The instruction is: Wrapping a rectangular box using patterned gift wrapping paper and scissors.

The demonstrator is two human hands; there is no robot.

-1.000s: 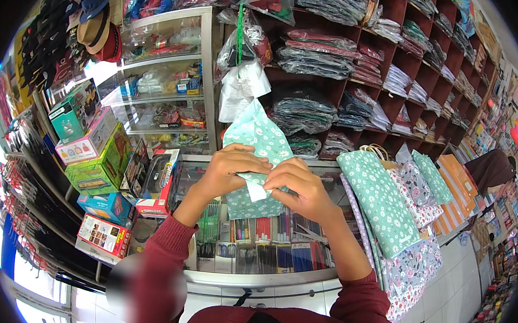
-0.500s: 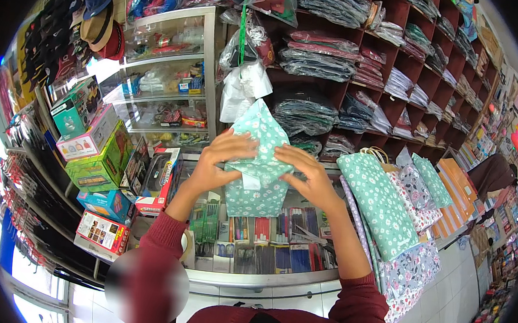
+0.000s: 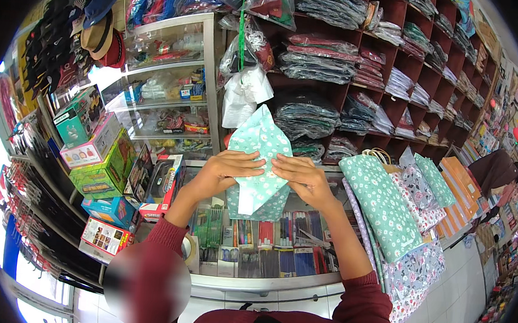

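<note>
A package in light green wrapping paper with white daisies stands on the glass counter in front of me, its paper drawn to a point at the far end. A loose flap with a white edge hangs over its near side. From the left, my left hand grips the folded paper with its fingers laid across the top. My right hand does the same from the right, its fingertips close to the left ones. Both thumbs are mostly hidden by the paper.
Pens and stationery packs show under the glass counter. Boxed toys are stacked on the left. Rolls of daisy-patterned wrapping paper lie on the right. White plastic bags hang just beyond the package.
The paper flap has come down over the package's near side, its white edge now lower. Both hands have drawn closer together, and the thumbs have gone from sight.
</note>
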